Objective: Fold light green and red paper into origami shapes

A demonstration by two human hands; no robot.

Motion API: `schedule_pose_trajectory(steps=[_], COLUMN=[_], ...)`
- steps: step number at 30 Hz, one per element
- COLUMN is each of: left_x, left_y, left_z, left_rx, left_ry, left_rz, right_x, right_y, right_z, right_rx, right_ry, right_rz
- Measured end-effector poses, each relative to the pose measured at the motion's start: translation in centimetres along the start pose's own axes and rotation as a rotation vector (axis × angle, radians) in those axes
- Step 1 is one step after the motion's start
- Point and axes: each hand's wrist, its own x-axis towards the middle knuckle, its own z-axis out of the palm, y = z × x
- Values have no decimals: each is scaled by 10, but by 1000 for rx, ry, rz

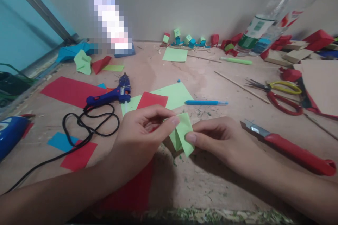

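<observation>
A small folded piece of light green paper point(186, 132) is held up between my two hands, above the wooden table. My left hand point(149, 126) pinches its upper left part between thumb and fingers. On the right edge, my right hand point(215, 135) grips it with thumb and forefinger. Behind my left hand lie a red paper piece point(153, 100) and a larger green sheet point(179, 95). A blue pen point(206, 102) rests just beyond my right hand.
A blue glue gun point(109, 95) with a looping black cord is at left. On the right lie a red utility knife point(298, 151) and scissors point(283, 96). Small paper figures point(177, 37), plastic bottles point(256, 33) and a bright, blurred-out upright object point(112, 24) stand at the back.
</observation>
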Motion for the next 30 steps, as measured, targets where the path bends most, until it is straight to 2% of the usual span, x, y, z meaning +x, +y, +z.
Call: schedule_pose_trajectory(steps=[4, 12, 19, 25, 30], left_x=[0, 0, 3, 2, 1], left_y=[-3, -3, -3, -8, -12], left_z=[-2, -4, -5, -7, -7], left_rx=[-56, -49, -121, -135, -155], left_ry=[-10, 13, 4, 26, 15], left_rz=[-63, -41, -70, -136, -163], right_x=[1, 1, 1, 7, 3], right_y=[2, 2, 5, 2, -3], right_z=[-2, -2, -9, -21, -17], right_rx=[46, 83, 105, 53, -19], right_ry=[-24, -19, -26, 94, 118], right_rz=[52, 69, 12, -49, -109])
